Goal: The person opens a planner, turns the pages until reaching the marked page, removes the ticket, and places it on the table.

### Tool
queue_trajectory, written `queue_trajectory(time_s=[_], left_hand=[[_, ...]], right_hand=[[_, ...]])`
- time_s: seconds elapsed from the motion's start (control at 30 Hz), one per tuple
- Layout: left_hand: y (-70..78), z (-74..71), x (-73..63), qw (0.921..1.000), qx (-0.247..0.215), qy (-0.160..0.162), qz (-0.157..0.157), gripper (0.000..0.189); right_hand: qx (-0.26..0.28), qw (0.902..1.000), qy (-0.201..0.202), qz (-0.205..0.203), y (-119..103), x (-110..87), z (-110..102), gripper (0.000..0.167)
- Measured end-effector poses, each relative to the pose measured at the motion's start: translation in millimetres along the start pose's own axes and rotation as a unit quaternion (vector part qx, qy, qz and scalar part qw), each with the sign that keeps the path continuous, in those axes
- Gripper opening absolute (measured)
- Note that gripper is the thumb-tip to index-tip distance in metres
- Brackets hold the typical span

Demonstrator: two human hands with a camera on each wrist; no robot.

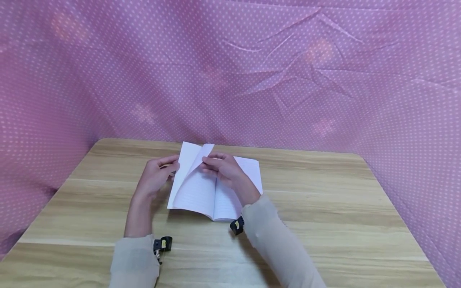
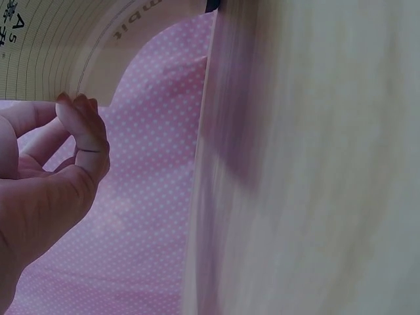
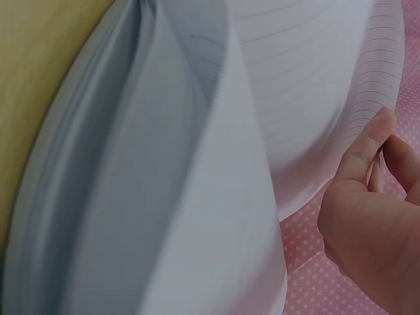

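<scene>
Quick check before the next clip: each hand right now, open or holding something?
Left hand: closed, pinching the outer left edge of the open notebook.
Right hand: closed, pinching a lifted page of it.

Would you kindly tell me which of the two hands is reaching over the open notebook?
The right hand does, lying over the notebook, whereas the left hand holds its outer left edge.

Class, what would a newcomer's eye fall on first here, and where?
The pink-purple, white-dotted fabric backdrop dominates, rising behind the light wood-grain table. Near the table's far edge is an open white lined-paper notebook. A bare left hand grips its left edge, while a bare right hand pinches a curling page.
</scene>
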State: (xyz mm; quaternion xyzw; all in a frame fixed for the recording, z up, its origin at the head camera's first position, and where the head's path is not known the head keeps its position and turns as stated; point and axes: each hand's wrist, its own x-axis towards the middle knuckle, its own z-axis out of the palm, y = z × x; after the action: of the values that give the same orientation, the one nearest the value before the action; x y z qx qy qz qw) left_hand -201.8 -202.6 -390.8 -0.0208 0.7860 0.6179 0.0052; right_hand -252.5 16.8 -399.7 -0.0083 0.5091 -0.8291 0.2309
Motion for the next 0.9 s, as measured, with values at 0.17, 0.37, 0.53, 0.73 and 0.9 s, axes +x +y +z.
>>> queue_trajectory(time_s=[0.17,0.37,0.53,0.73,0.9], left_hand=[[-0.5,0.0,0.0,1.0,0.001,-0.001,-0.003,0.041],[-1.4,0.1,0.2,0.9999,-0.011,-0.004,-0.003,0.045],[-0.3,-0.3,-0.5,0.9998,-0.016,-0.008,-0.009,0.05],[-1.9,0.3,1.1,0.9997,-0.019,-0.005,-0.012,0.053],[-1.1,0.4,0.7,0.9995,-0.03,-0.01,-0.007,0.051]], right_hand=[[0.007,1.0,0.0,0.005,3,3.0,4,0.007],[0.01,0.9999,0.002,0.012,6,6.0,11,0.003],[0.01,0.9998,0.007,0.013,7,8.0,17,0.005],[0.017,0.9997,0.017,0.005,9,11.9,25,0.002],[0.015,0.9996,0.024,-0.004,11,13.2,32,0.006]])
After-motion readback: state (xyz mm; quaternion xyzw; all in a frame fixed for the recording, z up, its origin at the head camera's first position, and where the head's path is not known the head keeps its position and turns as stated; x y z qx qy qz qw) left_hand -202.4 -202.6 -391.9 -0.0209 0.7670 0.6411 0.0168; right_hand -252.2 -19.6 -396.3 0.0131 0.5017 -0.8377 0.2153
